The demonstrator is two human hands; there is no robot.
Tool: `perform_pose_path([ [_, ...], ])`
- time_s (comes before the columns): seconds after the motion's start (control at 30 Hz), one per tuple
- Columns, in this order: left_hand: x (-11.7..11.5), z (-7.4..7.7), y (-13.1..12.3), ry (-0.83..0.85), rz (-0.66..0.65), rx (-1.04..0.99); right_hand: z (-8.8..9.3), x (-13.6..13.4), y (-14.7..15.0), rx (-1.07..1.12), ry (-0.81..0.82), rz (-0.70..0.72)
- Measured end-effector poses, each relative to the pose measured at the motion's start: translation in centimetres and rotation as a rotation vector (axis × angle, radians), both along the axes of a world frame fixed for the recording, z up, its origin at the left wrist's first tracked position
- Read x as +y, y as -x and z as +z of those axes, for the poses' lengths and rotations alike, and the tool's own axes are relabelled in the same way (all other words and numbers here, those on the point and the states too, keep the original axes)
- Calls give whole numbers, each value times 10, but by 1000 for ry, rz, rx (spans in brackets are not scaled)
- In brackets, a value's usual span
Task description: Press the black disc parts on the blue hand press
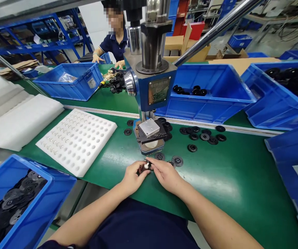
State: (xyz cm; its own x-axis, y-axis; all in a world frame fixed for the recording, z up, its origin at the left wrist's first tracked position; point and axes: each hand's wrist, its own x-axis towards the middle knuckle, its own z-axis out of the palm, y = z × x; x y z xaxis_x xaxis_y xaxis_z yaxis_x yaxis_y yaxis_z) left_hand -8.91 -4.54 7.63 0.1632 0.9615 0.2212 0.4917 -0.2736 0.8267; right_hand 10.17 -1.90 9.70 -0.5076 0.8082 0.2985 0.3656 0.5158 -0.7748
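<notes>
In front of the press, my left hand (132,179) pinches a small black wheel-like disc with a pale pin (146,166) standing at its middle. Closed around the other side of that disc is my right hand (167,175), its fingers laid together over the far edge; they hide much of the part. Just beyond my fingers lie loose black discs (177,160). The hand press (152,79) rises behind them, with a square metal block (149,127) on a black plate low on it.
A white foam tray (97,152) with small pale parts in some holes lies left. More black discs (204,136) are scattered right of the press. Blue bins stand around: one of black discs (61,185) at lower left, others behind. A co-worker (115,46) sits across the bench.
</notes>
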Motion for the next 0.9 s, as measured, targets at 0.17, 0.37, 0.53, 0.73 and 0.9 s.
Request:
perform_pose_path([
  [0.17,1,-5,1,-2,11,-12,-5,1,-1,-14,-87,26],
  [0.37,2,-2,2,1,37,-7,13,-7,-1,-132,-95,70],
  [0.53,1,8,0,9,61,-37,30,-11,-2,-166,13,99],
  [0.73,1,6,1,34,67,-50,39,-19,-2,-273,108,116],
  [0.9,2,0,5,102,104,-118,51,-19,-3,-310,165,155],
])
